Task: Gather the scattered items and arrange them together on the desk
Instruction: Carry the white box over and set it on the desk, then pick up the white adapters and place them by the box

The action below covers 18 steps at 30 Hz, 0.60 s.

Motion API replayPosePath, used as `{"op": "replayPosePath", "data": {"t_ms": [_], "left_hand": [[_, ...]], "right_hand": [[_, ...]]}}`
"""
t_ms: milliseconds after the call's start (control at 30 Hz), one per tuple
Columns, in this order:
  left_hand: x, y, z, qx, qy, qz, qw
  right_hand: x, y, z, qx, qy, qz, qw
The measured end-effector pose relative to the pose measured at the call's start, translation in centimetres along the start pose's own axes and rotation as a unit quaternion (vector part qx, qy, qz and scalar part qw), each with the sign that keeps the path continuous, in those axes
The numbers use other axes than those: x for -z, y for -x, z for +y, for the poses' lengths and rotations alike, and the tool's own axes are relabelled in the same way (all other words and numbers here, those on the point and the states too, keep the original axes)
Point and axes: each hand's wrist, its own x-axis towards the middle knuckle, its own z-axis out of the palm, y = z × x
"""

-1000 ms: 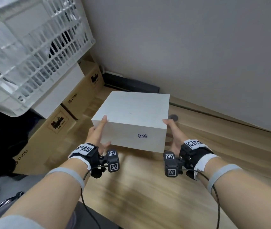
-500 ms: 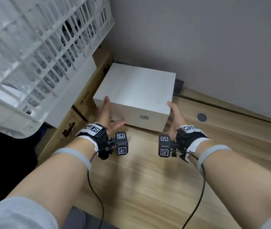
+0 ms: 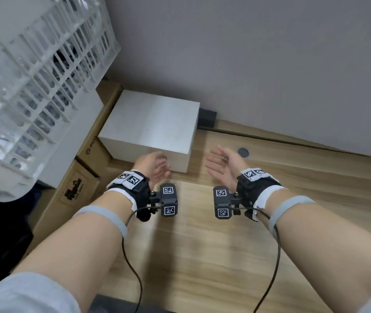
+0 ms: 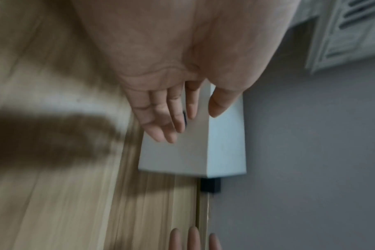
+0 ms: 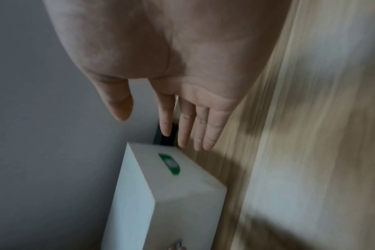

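Note:
A white box (image 3: 150, 125) stands on the wooden desk (image 3: 202, 256) at its back left corner, beside the stacked cardboard boxes and near the wall. In the left wrist view the box (image 4: 195, 152) lies just beyond my fingers; in the right wrist view the box (image 5: 161, 194) shows a green label on its side. My left hand (image 3: 157, 168) hovers in front of the box's near face with fingers straight, holding nothing. My right hand (image 3: 220, 168) is off the box's right side, palm inward, fingers spread and empty.
A white slatted crate (image 3: 33, 75) hangs over the upper left. Brown cardboard boxes (image 3: 76, 188) line the desk's left side. A black block (image 3: 207, 117) sits against the grey wall (image 3: 270, 64) behind the box. A round cable hole (image 3: 243, 152) is in the desk at right.
Both hands carried the white box back and left, set it down in the corner by the cardboard boxes, then let go and drew back toward me.

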Motion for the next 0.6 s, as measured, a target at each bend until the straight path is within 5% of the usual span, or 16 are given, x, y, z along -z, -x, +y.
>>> {"op": "replayPosePath", "data": {"t_ms": [167,367,600], "left_hand": [[-11.1,4.2,-2.0,-0.031,-0.132,-0.083,0.987],[-28.4,14.1,-8.3,-0.086,-0.185,-0.24,0.949],[-46.5,27.5,-22.6,-0.09,-0.269,-0.369,0.885]], "right_hand": [[10.5,7.9,-3.1,0.036,0.041,0.044,0.998],[27.5,20.6,-4.9,0.133,0.181,0.225,0.948],[47.3,37.2,-2.4,0.189,0.074,0.332,0.921]]}}
